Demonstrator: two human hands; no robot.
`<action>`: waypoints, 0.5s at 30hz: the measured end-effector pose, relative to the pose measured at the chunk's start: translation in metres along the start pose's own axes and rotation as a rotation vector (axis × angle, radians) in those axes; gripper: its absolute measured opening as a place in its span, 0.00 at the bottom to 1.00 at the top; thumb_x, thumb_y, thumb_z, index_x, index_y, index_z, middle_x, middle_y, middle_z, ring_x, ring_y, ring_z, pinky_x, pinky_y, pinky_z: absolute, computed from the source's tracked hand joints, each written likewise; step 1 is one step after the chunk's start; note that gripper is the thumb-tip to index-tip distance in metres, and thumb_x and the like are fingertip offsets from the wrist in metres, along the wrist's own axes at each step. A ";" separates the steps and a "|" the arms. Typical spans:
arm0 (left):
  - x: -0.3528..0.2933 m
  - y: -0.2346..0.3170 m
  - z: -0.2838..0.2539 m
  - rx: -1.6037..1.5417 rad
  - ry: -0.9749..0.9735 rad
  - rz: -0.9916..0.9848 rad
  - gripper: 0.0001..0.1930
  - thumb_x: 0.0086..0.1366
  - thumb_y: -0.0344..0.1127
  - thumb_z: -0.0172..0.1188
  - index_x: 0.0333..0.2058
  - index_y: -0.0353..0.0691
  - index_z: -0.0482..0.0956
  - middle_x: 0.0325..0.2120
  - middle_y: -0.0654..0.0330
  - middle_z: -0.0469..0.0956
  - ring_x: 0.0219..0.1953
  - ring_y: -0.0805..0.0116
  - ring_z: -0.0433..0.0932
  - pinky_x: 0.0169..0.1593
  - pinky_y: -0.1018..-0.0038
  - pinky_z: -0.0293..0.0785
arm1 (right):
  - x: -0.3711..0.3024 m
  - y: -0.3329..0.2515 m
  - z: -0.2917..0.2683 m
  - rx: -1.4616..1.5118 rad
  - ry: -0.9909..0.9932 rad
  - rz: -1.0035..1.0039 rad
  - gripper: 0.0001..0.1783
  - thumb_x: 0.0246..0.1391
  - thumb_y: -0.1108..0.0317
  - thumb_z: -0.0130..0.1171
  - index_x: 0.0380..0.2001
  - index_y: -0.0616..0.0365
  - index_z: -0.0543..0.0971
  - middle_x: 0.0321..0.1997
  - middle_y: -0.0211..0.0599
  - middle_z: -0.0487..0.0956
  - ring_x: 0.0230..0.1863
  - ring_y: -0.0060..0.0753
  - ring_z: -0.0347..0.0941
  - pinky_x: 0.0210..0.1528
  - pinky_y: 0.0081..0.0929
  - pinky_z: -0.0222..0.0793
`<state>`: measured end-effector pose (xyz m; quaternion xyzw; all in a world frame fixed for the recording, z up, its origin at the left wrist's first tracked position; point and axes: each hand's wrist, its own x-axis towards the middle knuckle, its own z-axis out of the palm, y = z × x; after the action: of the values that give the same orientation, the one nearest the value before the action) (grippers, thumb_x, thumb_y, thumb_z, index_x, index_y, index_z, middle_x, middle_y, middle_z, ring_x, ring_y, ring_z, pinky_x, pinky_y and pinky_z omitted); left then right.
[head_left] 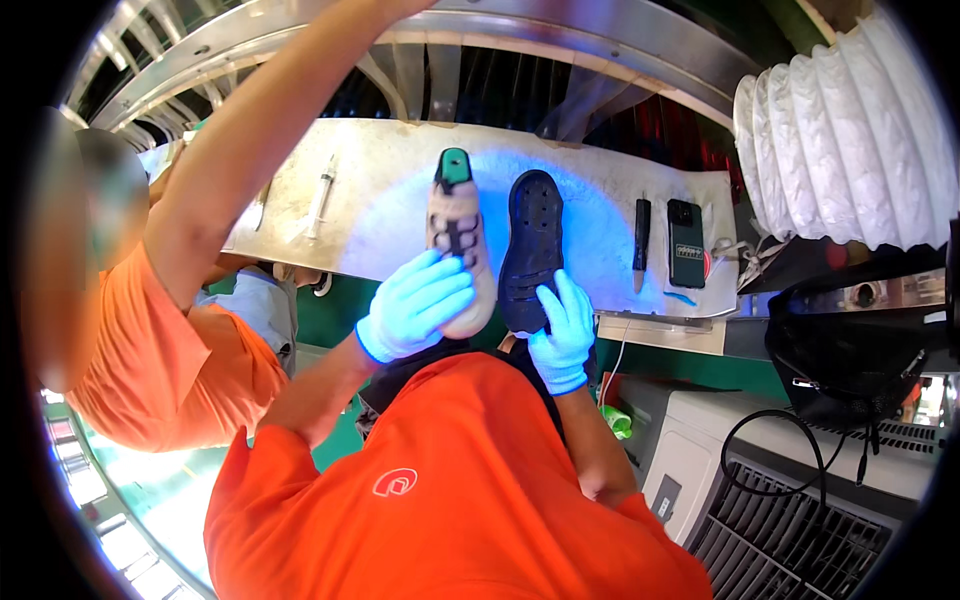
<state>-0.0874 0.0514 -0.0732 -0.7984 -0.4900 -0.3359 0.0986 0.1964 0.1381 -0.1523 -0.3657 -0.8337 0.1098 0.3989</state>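
My left hand (412, 305), in a pale glove lit blue, lies over the lower side of a beige shoe upper (458, 235) with dark lacing. Green material with a hole shows at the shoe's far end, inside a black collar. To its right is a black shoe sole (531, 240), with holes at the far part and ridges at the near part. My right hand (563, 335), also gloved, grips the sole's near right edge, one finger lying on its face. Upper and sole sit side by side, a narrow gap between them. Both thumbs are partly hidden.
A knife (642, 245) and a black phone (686, 245) lie on the pale bench (385, 160) at right. A syringe (321, 200) lies at left. A co-worker's arm (260, 140) reaches across the left side. A white ribbed duct (840, 140) hangs at far right, above a black bag (850, 355).
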 end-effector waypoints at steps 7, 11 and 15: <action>0.122 0.040 -0.079 -0.474 -0.093 -0.581 0.33 0.53 0.32 0.85 0.59 0.35 0.86 0.51 0.50 0.89 0.50 0.60 0.89 0.57 0.66 0.85 | 0.072 -0.083 -0.114 0.507 0.023 0.008 0.20 0.52 0.73 0.80 0.48 0.63 0.86 0.50 0.47 0.90 0.50 0.55 0.88 0.55 0.41 0.84; 0.111 0.061 -0.048 -0.577 0.060 -0.602 0.33 0.54 0.34 0.86 0.59 0.36 0.84 0.55 0.49 0.88 0.54 0.60 0.89 0.61 0.64 0.84 | 0.077 -0.097 -0.128 0.695 -0.023 0.207 0.22 0.60 0.69 0.78 0.55 0.67 0.86 0.49 0.46 0.91 0.48 0.37 0.89 0.56 0.34 0.83; 0.091 0.075 -0.021 -0.581 0.294 -0.463 0.23 0.60 0.31 0.84 0.50 0.40 0.82 0.56 0.42 0.87 0.53 0.56 0.90 0.56 0.63 0.87 | 0.082 -0.097 -0.127 0.832 -0.061 0.324 0.23 0.62 0.69 0.77 0.58 0.67 0.86 0.55 0.44 0.90 0.54 0.30 0.86 0.61 0.32 0.81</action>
<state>-0.0065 0.0687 0.0131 -0.6050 -0.5222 -0.5844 -0.1403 0.2060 0.1133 0.0251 -0.2967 -0.6617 0.5077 0.4652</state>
